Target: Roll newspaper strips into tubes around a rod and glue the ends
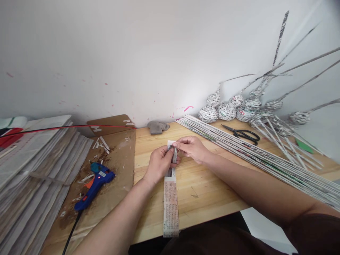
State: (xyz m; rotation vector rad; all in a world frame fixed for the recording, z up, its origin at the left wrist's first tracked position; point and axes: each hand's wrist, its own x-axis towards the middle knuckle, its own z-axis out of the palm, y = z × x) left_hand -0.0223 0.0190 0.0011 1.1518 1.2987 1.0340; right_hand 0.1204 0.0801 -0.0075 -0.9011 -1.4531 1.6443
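Observation:
A long narrow newspaper strip (171, 202) runs over the wooden table toward me, its lower end reaching the front edge. My left hand (160, 161) is closed around the upper part of this strip, thumb on top. At the strip's top end, the fingertips of my right hand (191, 148) pinch its right edge close to the left thumb. Something thin shows at the right fingertips, too small to make out. Part of the strip is hidden behind the left fingers.
Rolled paper sticks (239, 152) lie at the right, with black scissors (245, 134) and woven paper gourds (208, 114) behind. A grey cloth (157, 127) sits near the wall. At the left are a blue glue gun (94, 187) on cardboard (124, 152) and stacked newspapers (47, 170).

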